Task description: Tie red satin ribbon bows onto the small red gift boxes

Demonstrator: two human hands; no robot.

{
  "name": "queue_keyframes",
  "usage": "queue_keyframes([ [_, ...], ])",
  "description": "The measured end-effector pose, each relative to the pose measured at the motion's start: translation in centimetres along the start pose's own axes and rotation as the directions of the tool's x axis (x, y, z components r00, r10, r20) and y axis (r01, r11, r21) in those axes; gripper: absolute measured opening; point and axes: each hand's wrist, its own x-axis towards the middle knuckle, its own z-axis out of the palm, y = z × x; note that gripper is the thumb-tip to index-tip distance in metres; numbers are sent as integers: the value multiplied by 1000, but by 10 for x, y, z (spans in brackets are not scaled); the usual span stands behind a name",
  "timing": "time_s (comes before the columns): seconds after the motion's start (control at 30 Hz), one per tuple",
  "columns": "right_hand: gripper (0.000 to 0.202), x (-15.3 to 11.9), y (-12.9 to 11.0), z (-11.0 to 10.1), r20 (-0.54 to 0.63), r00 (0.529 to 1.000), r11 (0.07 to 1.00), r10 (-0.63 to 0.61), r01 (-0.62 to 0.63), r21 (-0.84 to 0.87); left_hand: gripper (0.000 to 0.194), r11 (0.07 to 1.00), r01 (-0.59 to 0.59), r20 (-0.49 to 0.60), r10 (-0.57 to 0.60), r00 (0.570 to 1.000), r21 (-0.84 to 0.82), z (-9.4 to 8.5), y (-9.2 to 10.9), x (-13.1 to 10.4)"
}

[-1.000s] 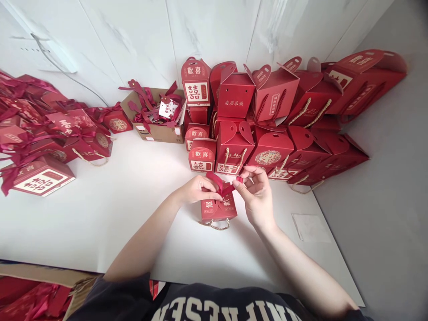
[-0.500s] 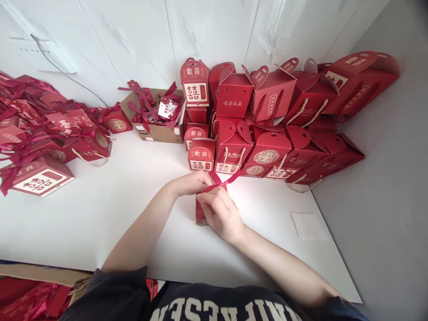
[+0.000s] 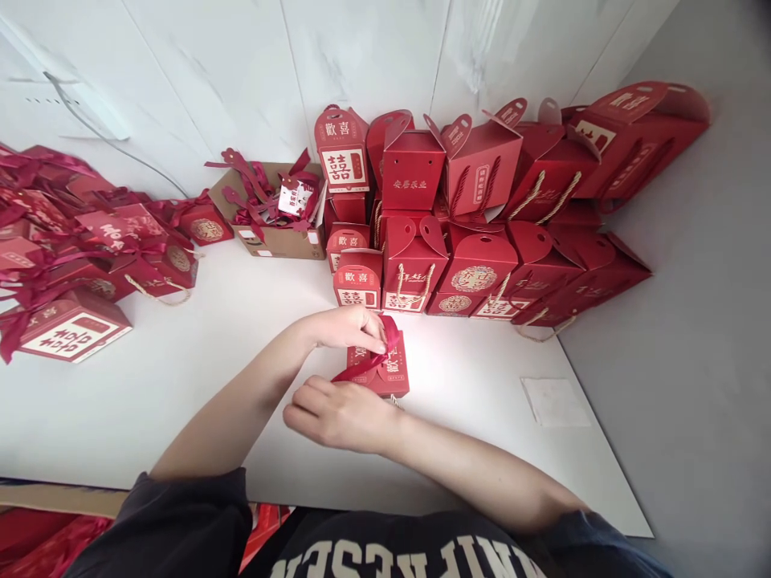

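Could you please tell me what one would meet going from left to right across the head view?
Pile of ribbon-tied red gift boxes, open cardboard box, ribboned red gift box by the left hand, flat pale square sheet.

One cam, head-worn, facing forward and down past the shirt (image 3: pixel 385 554) onto hands (image 3: pixel 344 413) and bench (image 3: pixel 234 313). Wide framing, fairly near; wall (image 3: pixel 367 48) along the top.

Deep crimson satin ribbon (image 3: pixel 360 368) here, red cardboard gift box (image 3: pixel 396 381) printed with cream characters, and white marbled wall panels (image 3: pixel 367 48) streaked with grey veining!
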Motion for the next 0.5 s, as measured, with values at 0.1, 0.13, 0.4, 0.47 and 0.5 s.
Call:
queue_keyframes([
  [0.1, 19, -4, 1, -17, 34, 996, 990, -77, 72, 118, 14, 999, 0, 10, 0, 1000, -35, -1, -2, 0],
  [0.13, 19, -7, 5, -26, 34, 998, 991, -57, 53, 122, 14, 998, 16, 9, -16, 1000, -55, -1, -3, 1],
  [0.4, 8, -27, 62, -90, 147, 949, 957, 278, -288, 48, 13, 986, 67, -9, -69, 998, -155, -1, -8, 3],
  [0.47, 13, -26, 71, -92, 143, 957, 964, 254, -262, 42, 14, 983, 62, -29, -68, 997, -175, 0, -7, 3],
  [0.5, 15, -25, 74, -92, 145, 961, 968, 237, -246, 50, 17, 983, 47, -33, -53, 998, -180, 0, -6, 3],
])
